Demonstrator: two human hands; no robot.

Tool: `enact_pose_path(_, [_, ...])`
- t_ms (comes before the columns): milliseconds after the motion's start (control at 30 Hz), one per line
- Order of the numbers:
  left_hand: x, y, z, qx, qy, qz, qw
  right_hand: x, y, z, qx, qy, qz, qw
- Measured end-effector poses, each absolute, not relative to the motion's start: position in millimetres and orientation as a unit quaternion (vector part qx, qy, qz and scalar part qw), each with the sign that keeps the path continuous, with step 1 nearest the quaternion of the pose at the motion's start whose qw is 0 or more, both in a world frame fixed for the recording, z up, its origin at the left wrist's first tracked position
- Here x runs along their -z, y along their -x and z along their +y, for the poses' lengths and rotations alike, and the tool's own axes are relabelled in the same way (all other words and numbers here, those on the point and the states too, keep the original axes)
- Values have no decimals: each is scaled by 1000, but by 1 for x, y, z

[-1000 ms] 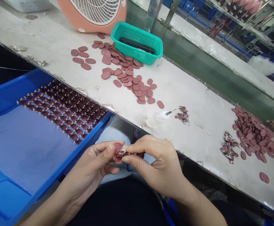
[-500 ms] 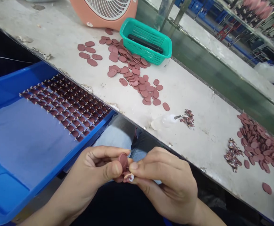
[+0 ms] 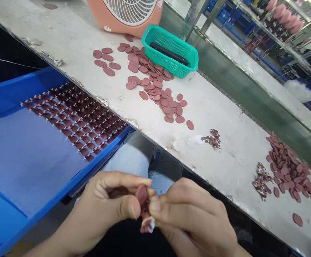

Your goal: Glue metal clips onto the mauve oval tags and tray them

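My left grip and my right grip are both closed and pressed together low in the frame, just right of centre, with the fingertips of each meeting the other. Between them I pinch a small bunch of maroon oval pieces, one standing tilted up against my left thumb. Below it, a white-edged bit shows under my right fingertips, and the rest of the bunch is hidden by my fingers.

Under my hands are my jeans-clad knees. To the left of the frame sits a blue tray lined with a blue sheet, with neat rows of small maroon pieces across its upper part.

Beyond the tray runs a pale, scuffed worktop. Loose maroon ovals lie scattered across its upper middle, just below a teal plastic basket holding a black bar. A peach-coloured fan stands behind the basket at the top edge. Nearer the middle, a translucent squeeze bottle lies beside a little heap of maroon-and-white scraps. At the right, a larger heap of ovals lies just beside another clump of scraps. Shelving fills the upper right.
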State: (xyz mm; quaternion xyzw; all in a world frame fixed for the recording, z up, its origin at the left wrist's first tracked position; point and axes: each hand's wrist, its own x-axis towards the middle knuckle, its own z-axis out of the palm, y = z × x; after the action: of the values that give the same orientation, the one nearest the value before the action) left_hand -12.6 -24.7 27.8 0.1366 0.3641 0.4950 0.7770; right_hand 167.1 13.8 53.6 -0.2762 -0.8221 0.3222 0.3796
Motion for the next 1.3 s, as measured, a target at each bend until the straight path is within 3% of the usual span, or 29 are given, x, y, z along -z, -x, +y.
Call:
enact_pose_path(100, [-18, 12, -19, -522, -150, 394, 742, -48, -162, 23, -358, 261, -801, 402])
enact_pose_path(433, [-8, 11, -14, -485, -85, 451, 744, -39, -162, 35, -393, 306, -788, 362])
enact_pose_path(1300, [6, 18, -11, -465, -13, 400, 790, -39, -160, 37, -335, 337, -802, 362])
